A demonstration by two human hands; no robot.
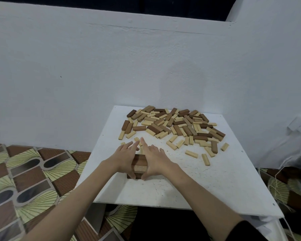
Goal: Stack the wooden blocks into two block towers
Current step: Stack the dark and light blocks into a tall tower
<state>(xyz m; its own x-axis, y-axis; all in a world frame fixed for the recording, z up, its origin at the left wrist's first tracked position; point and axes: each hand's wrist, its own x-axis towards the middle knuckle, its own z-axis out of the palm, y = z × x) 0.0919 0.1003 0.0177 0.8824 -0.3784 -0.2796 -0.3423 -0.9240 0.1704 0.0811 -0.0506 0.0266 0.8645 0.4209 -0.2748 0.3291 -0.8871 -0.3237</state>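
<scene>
Your left hand [124,156] and right hand [154,158], fingers straight, press the short brown-and-tan wooden block tower [139,166] near the white square board's [215,185] front-left edge; uneven squeezing could skew its layers.

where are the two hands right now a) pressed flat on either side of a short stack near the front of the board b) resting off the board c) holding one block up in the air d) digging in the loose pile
a: the left hand and right hand flank the short stack with straight fingers, nearer than the loose pile on the white board.
</scene>
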